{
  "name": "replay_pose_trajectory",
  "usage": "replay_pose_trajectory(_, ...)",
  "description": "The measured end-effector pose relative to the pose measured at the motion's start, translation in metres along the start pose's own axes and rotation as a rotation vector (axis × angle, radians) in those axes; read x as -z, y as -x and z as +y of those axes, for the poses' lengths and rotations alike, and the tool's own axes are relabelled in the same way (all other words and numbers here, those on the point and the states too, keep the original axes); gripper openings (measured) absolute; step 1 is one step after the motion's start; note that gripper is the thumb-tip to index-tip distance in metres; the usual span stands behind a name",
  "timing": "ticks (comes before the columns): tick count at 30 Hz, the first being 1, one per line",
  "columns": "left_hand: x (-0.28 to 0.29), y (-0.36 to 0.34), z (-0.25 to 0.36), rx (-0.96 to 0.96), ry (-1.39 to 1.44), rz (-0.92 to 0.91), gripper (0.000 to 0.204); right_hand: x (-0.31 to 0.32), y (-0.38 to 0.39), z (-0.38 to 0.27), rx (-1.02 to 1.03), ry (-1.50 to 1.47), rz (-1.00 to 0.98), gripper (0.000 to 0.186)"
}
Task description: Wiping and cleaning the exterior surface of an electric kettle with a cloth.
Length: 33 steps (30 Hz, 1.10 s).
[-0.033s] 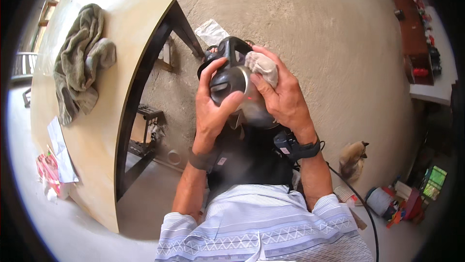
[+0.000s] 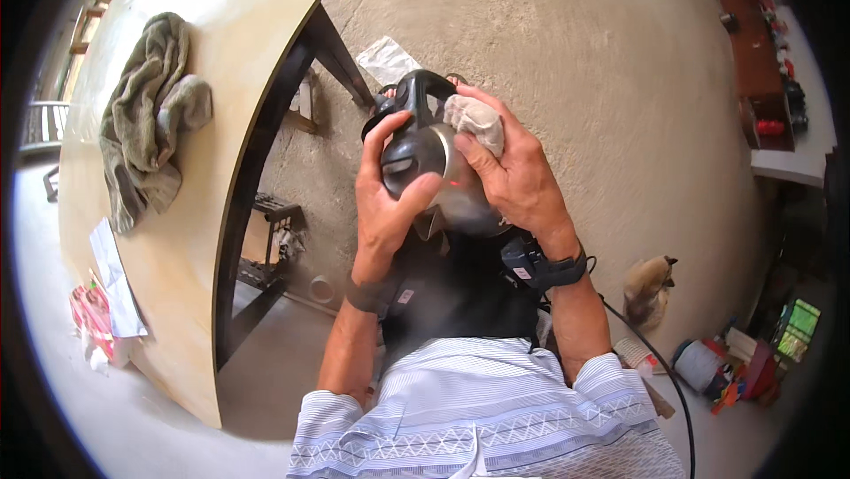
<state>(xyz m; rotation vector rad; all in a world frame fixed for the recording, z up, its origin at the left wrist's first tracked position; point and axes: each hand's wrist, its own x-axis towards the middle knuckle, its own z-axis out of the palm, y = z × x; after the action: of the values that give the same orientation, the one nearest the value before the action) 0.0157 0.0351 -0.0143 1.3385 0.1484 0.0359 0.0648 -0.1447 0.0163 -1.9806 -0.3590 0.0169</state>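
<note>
Between my two hands is an electric kettle with a shiny metal body [image 2: 467, 204], a black lid and a black handle [image 2: 428, 82]. It is tilted, with the lid toward my left hand [image 2: 382, 204]. That hand is closed round the lid end, thumb and fingers on opposite sides of it. A bunched whitish cloth [image 2: 476, 122] is gripped in my right hand [image 2: 522, 182], which lies along the far right side of the kettle by the handle. The cloth touches the kettle near the lid's rim. My right palm hides part of the body.
To the left stands a pale table [image 2: 239, 63] carrying a crumpled grey-green towel [image 2: 150, 129] and a white paper sheet [image 2: 115, 280]. A cat [image 2: 649, 291] sits on the floor at right, near a black cable [image 2: 660, 359] and piled items. A dark crate [image 2: 267, 240] is under the table.
The cloth and my right fingers have shifted very slightly left along the kettle. Both hands keep their hold.
</note>
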Motion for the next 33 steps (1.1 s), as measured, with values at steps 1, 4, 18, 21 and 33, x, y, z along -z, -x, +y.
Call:
replay_pose_trajectory(1,0.003,0.004,0.000,0.014,0.023,0.021,0.089,-0.001,-0.005,0.007,-0.008,-0.021,-0.053,0.050)
replay_pose_trajectory(4,0.013,0.006,-0.001,-0.026,-0.029,-0.051,0.092,0.003,-0.009,0.010,-0.120,-0.031,-0.071,0.047)
replay_pose_trajectory(18,-0.001,0.011,-0.004,-0.116,-0.201,-0.112,0.099,0.002,0.047,-0.027,0.194,0.071,0.061,0.050)
replay_pose_trajectory(21,0.000,0.013,-0.011,-0.117,-0.192,-0.071,0.102,0.004,0.040,-0.009,0.203,0.098,0.052,0.046)
replay_pose_trajectory(33,0.016,0.020,-0.021,-0.105,-0.012,-0.032,0.101,-0.010,0.036,-0.005,-0.071,0.042,0.070,0.037)
